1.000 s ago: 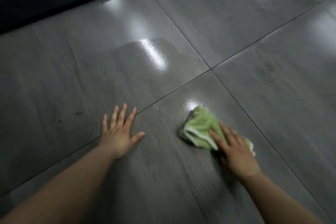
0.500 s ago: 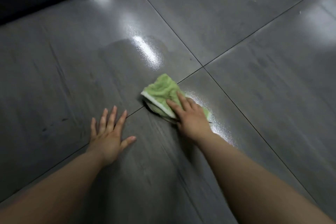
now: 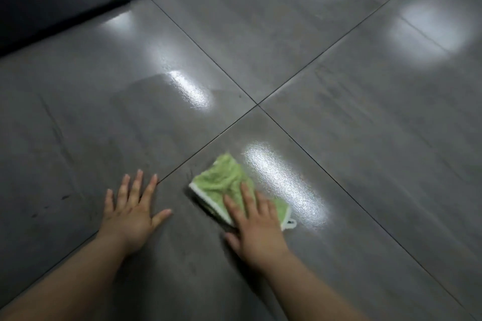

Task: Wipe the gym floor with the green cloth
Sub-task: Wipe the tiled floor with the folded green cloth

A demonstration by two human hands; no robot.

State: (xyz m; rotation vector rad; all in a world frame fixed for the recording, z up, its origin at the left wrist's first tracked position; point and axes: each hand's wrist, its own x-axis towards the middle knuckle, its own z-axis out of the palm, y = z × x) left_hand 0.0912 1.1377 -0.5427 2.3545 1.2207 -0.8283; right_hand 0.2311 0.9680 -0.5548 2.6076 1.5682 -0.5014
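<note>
The gym floor (image 3: pixel 365 138) is big grey glossy tile, and I judge it slick where it is wet. A shiny damp streak (image 3: pixel 281 182) lies just beside the cloth at about 3 o'clock. The grout cross (image 3: pixel 257 105) sits at 1 o'clock from the cloth, well apart from it. A dark mat edge (image 3: pixel 52 2) runs across the far 10 o'clock corner.

My left hand (image 3: pixel 130 211) lies flat on the tile with the fingers spread and the thumb out, bracing me and holding nothing. It is at 9 o'clock from the cloth, near it but not touching.

My right hand (image 3: pixel 257 229) presses down on the green cloth (image 3: pixel 221 177) with straight fingers, close together, nothing curled round it. The cloth lies folded on the near tile, under my fingers and reaching out past them toward 11 o'clock.

It looks like soft, light terry, probably damp, so it should slide easily and bunch up if I push from one corner. I judge that a flat palm over its middle handles it best, with weight kept on the folded layers. Its white hem (image 3: pixel 206 197) faces 8 o'clock. A small white hanging loop (image 3: pixel 291 224) pokes out at 4 o'clock, touching the floor beside my knuckles.
</note>
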